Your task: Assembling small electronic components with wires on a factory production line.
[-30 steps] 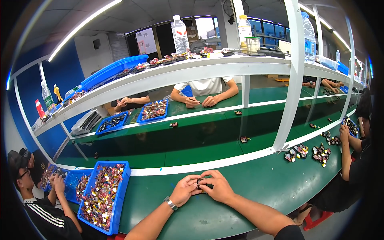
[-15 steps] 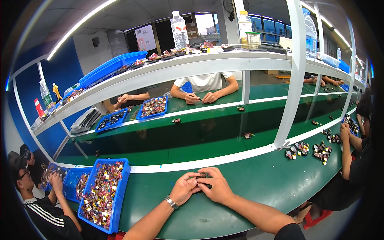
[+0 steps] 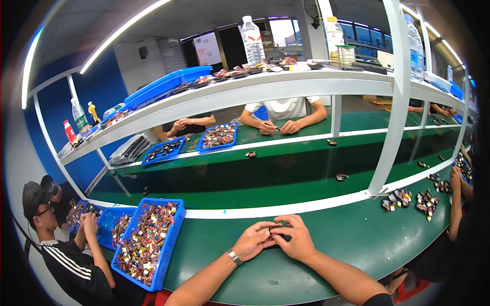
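Observation:
My left hand (image 3: 253, 241), with a metal watch on its wrist, and my right hand (image 3: 297, 241) meet above the green work surface (image 3: 229, 273). Between their fingertips they grip a small black part (image 3: 275, 230). Fingers cover much of it, so its exact kind cannot be made out. Both hands are closed on it, thumbs toward each other. Left of my hands stands a blue tray (image 3: 175, 224) heaped with small dark parts that carry reddish wires and white and yellow pieces.
A white upright post (image 3: 390, 117) and a shelf (image 3: 286, 87) with bottles stand ahead. Beyond the white rail, a dark green belt (image 3: 275, 181) carries scattered parts. Piles of parts (image 3: 396, 199) lie at right. Co-workers sit at left (image 3: 71, 255), across and at right.
The whole view has swung a little left, so everything appears farther right. My hands keep hold of the small part, with only slight finger movement.

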Demonstrator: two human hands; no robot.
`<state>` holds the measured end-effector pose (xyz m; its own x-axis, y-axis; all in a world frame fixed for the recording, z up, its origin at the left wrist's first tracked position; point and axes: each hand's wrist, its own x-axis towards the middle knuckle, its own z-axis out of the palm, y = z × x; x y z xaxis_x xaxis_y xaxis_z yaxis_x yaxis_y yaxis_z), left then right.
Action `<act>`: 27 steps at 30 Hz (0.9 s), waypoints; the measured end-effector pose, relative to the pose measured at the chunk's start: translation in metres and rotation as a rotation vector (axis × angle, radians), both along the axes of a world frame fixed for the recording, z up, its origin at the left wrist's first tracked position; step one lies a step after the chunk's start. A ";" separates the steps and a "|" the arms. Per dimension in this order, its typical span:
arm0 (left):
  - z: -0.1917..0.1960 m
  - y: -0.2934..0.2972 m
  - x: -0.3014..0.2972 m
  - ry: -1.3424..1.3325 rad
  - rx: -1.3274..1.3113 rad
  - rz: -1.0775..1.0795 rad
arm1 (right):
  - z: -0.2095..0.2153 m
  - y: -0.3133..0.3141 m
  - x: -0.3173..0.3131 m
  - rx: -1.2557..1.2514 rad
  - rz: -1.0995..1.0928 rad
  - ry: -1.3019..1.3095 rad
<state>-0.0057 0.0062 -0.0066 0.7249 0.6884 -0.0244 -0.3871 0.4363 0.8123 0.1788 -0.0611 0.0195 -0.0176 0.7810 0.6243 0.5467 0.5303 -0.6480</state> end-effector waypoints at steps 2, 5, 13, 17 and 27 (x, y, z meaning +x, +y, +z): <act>-0.002 -0.001 0.000 -0.005 0.009 0.008 | 0.002 0.002 -0.002 -0.020 0.029 0.031; 0.003 -0.009 0.005 -0.042 0.044 0.068 | 0.005 0.001 -0.003 -0.061 0.054 0.065; 0.006 -0.010 0.006 0.008 0.053 0.167 | 0.007 0.003 -0.003 -0.081 0.051 -0.048; 0.007 -0.012 0.009 0.015 0.037 0.186 | 0.012 0.005 -0.005 0.122 -0.001 -0.108; 0.005 -0.009 0.007 0.033 0.025 0.192 | 0.008 0.009 -0.010 0.208 -0.128 -0.211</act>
